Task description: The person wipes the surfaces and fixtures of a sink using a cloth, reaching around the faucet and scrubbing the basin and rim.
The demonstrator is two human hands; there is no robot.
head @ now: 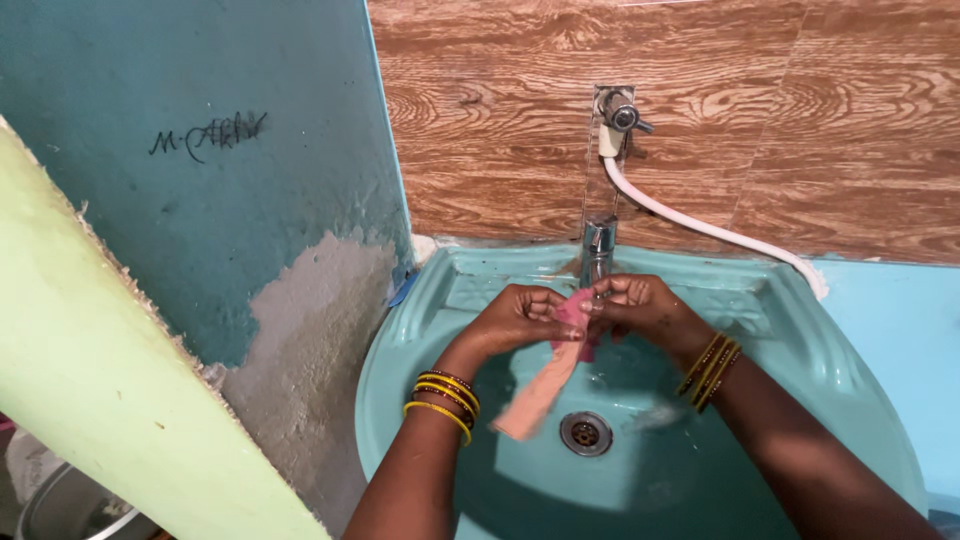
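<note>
Both my hands are over a teal wash basin (pixel 800 340), just under the chrome tap (pixel 598 248). My left hand (pixel 515 318) and my right hand (pixel 640 305) together grip the upper end of a pink strip of cloth (pixel 545 385). The cloth hangs down and left into the bowl, ending near the metal drain (pixel 586 433). Yellow and dark bangles sit on both wrists.
A white hose (pixel 700 228) runs from a wall valve (pixel 620 115) across the wood-pattern tiles toward the right. A teal wall with bare plaster patches stands at left, with a pale green slanted edge (pixel 110 380) in front. A metal vessel (pixel 60 510) shows at bottom left.
</note>
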